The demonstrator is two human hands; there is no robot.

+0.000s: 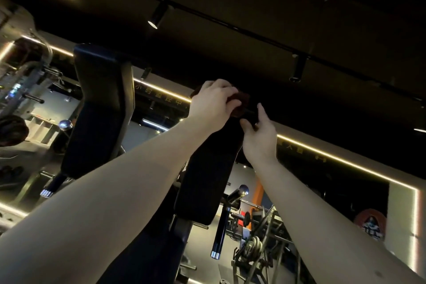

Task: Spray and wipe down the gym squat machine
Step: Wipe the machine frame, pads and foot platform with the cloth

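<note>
Squat machine [161, 249]: black frame, seen from below in dim light.
- Shoulder pads, two, black, upright. The far pad [103, 99] stands to the left. The near pad [207, 180] is at centre, and both hands are at its top end.
- Grip handle [221, 233]: black with a chrome tip, just beside the near pad's lower end.
- Left hand [212, 104]: fingers curled round the cloth, pressing it onto the top of the near pad.
- Right hand [260, 136]: at the pad's upper right edge, index finger straight, thumb against the edge. The other fingers are lost in shadow, so whether it grasps the pad cannot be told.
- Cloth [239, 99]: small, dark reddish, bunched under the left hand.
- Spray bottle: not in view.

Risks, as judged:
- The bunched cloth covers little surface, so strokes may leave strips of the pad unwiped.
- Both arms reach overhead, so the cloth could slip from the fingers and drop behind the pad.
- In this light, wet patches would be hard to see, and the far pad and the handle could be missed.
</note>
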